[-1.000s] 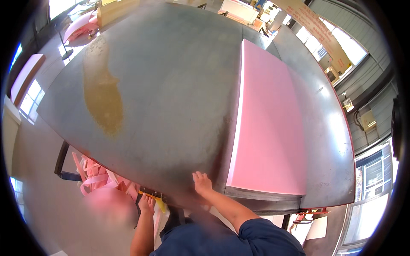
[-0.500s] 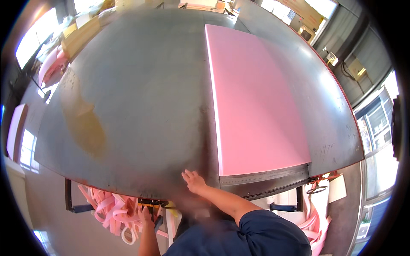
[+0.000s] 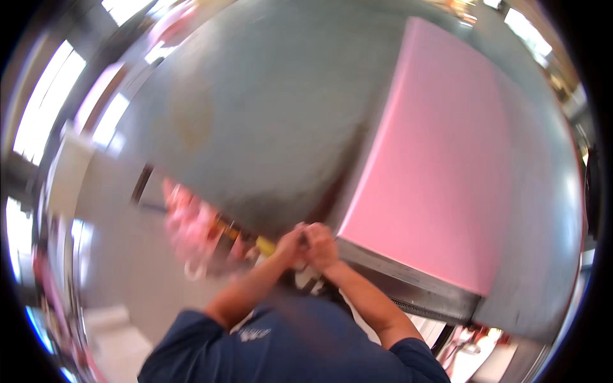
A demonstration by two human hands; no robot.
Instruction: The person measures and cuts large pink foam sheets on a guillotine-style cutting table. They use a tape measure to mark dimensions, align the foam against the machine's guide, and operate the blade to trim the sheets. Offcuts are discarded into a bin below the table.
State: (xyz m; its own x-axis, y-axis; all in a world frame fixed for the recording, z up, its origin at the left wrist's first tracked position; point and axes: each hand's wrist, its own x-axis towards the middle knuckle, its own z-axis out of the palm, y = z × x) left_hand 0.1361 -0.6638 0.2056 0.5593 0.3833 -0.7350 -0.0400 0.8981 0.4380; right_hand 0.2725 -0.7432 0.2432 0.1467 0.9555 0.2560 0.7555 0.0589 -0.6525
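My left hand (image 3: 292, 246) and my right hand (image 3: 321, 245) meet at the near edge of a large grey metal table (image 3: 274, 115). Their fingers are curled in against each other. Blur hides whatever is between them. Just right of my right hand is the near left corner of a long pink foam sheet (image 3: 434, 166), lying flat on the table. Below the sheet's near end runs a dark metal strip (image 3: 408, 281) with a row of fine marks.
Pink foam offcuts (image 3: 191, 223) hang in a tangle under the table's left front edge. Beside them is a small yellow thing (image 3: 265, 246), too blurred to name. A brownish stain (image 3: 191, 118) marks the tabletop on the left. A pale box-like thing (image 3: 67, 172) stands at the far left.
My left hand has left the yellow and black part below the table edge and come to my right hand. My right hand, spread before, is now closed. The whole view has turned.
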